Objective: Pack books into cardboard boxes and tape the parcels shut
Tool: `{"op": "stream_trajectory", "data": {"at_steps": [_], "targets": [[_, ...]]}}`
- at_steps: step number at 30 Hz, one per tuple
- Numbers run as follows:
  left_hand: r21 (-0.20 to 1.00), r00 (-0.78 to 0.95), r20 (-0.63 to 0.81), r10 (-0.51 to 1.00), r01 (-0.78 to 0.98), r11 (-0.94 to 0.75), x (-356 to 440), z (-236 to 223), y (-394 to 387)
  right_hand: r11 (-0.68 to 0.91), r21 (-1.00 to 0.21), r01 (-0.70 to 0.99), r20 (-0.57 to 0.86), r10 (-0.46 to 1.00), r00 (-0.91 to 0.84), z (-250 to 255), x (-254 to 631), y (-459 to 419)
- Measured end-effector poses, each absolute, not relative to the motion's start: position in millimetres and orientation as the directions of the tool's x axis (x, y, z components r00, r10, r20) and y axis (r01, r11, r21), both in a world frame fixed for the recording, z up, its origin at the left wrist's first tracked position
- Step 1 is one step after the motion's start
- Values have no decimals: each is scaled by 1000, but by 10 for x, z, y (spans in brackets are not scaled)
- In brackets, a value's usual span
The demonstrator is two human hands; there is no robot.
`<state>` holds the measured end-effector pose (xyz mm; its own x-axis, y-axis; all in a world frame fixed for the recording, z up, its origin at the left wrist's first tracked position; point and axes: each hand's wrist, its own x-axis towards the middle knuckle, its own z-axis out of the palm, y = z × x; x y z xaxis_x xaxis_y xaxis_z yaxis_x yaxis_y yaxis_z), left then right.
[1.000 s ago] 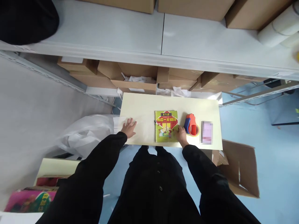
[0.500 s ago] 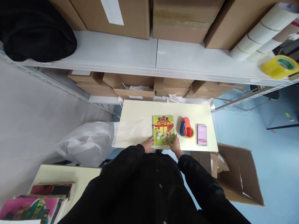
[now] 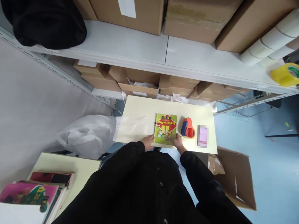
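Note:
A green and red picture book (image 3: pixel 165 129) lies on a small cream table (image 3: pixel 142 109). My left hand (image 3: pixel 148 141) grips the book's near left corner, and my right hand (image 3: pixel 178 142) grips its near right corner, fingers curled at the edge. The book's near edge looks slightly raised. An orange and blue tape dispenser (image 3: pixel 187 128) sits just right of the book. A pink blurred flat item (image 3: pixel 202 136) lies further right.
A clear plastic bag (image 3: pixel 130 129) lies on the table's left part, with a white bag (image 3: pixel 86 135) beside it. Shelves with cardboard boxes (image 3: pixel 140 84) stand behind. Yellow tape roll (image 3: pixel 285 74) at right; open carton (image 3: pixel 235 174) on the floor; stacked books (image 3: pixel 35 193) lower left.
My left hand moved from the plastic bag at the table's left to the book's near left corner. My right hand stayed at the book's right corner. The camera view shifted.

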<state>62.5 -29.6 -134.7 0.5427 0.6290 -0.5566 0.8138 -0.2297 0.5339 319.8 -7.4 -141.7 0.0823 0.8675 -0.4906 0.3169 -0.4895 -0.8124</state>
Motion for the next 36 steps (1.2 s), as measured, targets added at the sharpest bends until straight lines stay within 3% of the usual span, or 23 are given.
{"op": "stream_trajectory", "data": {"at_steps": [6,10,15,20,22,24,26,28,33,36], "targets": [[552,542,-525,656,804,-223,612,-1394,-335,-531,-847,38,-526,846,87,-1279,3118,-224],[561,532,-543,649,806,-191,647,-1372,-357,-524,-852,2,-518,844,138,-1210,3094,-240],[628,540,-545,642,770,-115,808,-1310,-235,-434,-879,196,-394,894,211,-1048,3157,-197],[765,492,-472,732,640,63,917,-1178,-111,-345,-816,465,-247,934,260,-781,3274,-191],[846,457,-435,776,502,179,954,-1073,-70,-307,-776,552,-207,949,237,-695,3249,-208],[909,421,-411,809,258,327,1013,-942,-16,-239,-746,622,-144,969,200,-636,3164,-228],[912,420,-390,820,49,408,1089,-808,51,-146,-733,665,-72,988,137,-599,3032,-248],[906,409,-368,835,-45,421,1154,-698,112,-52,-721,691,-17,998,58,-575,2877,-267],[880,169,-475,864,69,470,1121,-600,135,156,-706,691,64,985,-158,-543,2536,-327],[860,30,-483,875,206,467,1007,-631,93,252,-695,673,20,943,-332,-536,2426,-370]]}}
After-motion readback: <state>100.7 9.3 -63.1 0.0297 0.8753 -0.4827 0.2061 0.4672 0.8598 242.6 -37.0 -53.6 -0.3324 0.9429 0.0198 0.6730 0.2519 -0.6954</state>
